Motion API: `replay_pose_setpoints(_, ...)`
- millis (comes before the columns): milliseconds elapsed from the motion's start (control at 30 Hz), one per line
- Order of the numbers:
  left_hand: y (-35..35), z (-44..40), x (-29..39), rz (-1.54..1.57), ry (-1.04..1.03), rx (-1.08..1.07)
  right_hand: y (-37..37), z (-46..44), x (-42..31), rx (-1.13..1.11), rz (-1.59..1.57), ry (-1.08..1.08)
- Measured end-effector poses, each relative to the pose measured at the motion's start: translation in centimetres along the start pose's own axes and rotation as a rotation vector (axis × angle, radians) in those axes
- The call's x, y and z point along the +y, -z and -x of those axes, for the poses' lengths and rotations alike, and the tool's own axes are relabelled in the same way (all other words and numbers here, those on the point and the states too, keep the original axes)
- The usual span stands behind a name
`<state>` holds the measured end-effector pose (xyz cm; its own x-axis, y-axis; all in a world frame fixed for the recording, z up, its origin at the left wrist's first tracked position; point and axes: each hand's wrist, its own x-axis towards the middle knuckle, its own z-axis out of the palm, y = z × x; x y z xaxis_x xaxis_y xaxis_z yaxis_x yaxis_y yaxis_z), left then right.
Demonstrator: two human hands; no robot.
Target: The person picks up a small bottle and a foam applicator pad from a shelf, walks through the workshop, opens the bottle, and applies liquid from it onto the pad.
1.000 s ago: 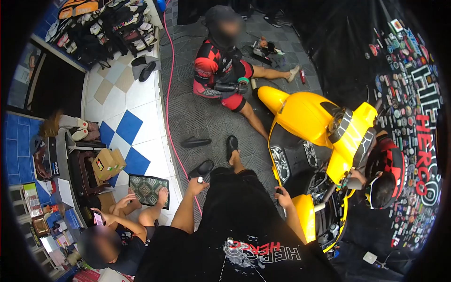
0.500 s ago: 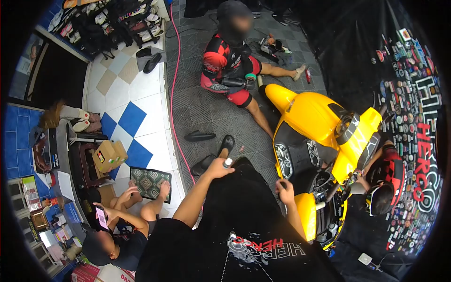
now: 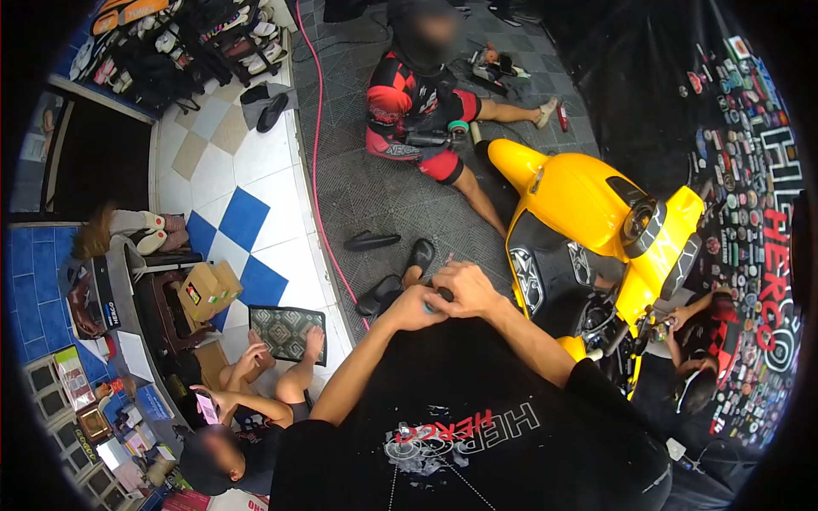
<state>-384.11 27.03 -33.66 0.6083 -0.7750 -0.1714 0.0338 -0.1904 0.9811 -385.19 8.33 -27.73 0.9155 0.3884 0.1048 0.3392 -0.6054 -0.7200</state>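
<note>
In front of my dark shirt, both hands meet at waist height. My left hand [image 3: 411, 308] is closed around what looks like a small bottle [image 3: 429, 308], of which only a bluish sliver shows. Fingers of my right hand [image 3: 469, 289] are closed over the small black cap [image 3: 445, 294], pressed against the left hand. Most of the bottle is hidden by my fingers, so I cannot tell how far the cap sits on it. To the right of my hands stands a yellow scooter [image 3: 579, 200].
One person [image 3: 417, 102] sits on the floor by the scooter's far end, holding a polisher [image 3: 430, 136]. Another person [image 3: 711, 341] crouches at the right. Someone seated at lower left holds a phone [image 3: 207, 407]. A pink hose [image 3: 315, 153] runs along the grey matting.
My right hand has moved left from beside the scooter, bringing the black cap to the bottle in my left hand. The bottle's white top is now covered. The view has shifted slightly.
</note>
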Motion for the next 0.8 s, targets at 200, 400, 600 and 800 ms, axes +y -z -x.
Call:
replay_pose_setpoints(200,0.2,0.4,-0.8,0.096,0.044,0.0,-1.0,-1.2,0.0,0.026,0.021,0.08)
replay_pose_setpoints(400,-1.3,-0.3,0.6,-0.035,0.037,0.266,-0.9,-1.0,0.3,0.087,0.022,-0.037)
replay_pose_setpoints(600,-2.6,-2.0,1.4,-0.345,0.174,0.352,-0.2,0.0,0.5,0.108,0.052,-0.3)
replay_pose_setpoints(800,-2.5,-4.1,4.1,-0.554,0.252,0.311,0.8,1.0,1.2,0.156,0.006,-0.499)
